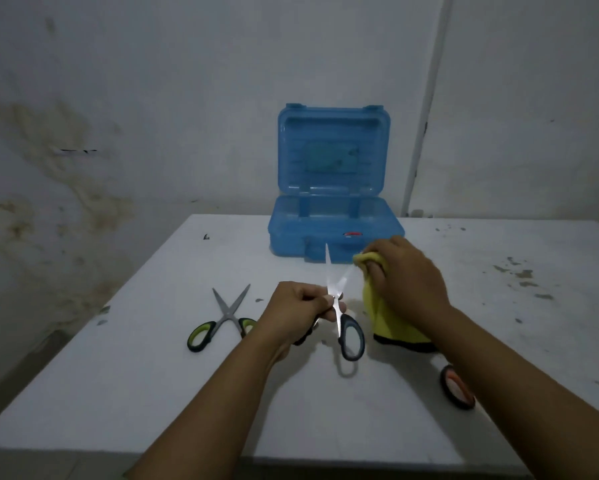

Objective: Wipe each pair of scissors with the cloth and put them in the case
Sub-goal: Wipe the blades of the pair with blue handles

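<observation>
Left grip [300, 308] clamps grey-handled scissors [339, 306]; right grip [407, 277], at 2 o'clock, pinches yellow cloth [391, 323] around one blade.

A white table [118, 393] stands against a pale wall [187, 64], its top marked with dark specks and scuffs, thickest toward the right side. The wall carries large yellowish-brown damp stains [49, 188] on the left. A white pipe [426, 109] runs down the wall at the right. The light is dim and bluish.
</observation>
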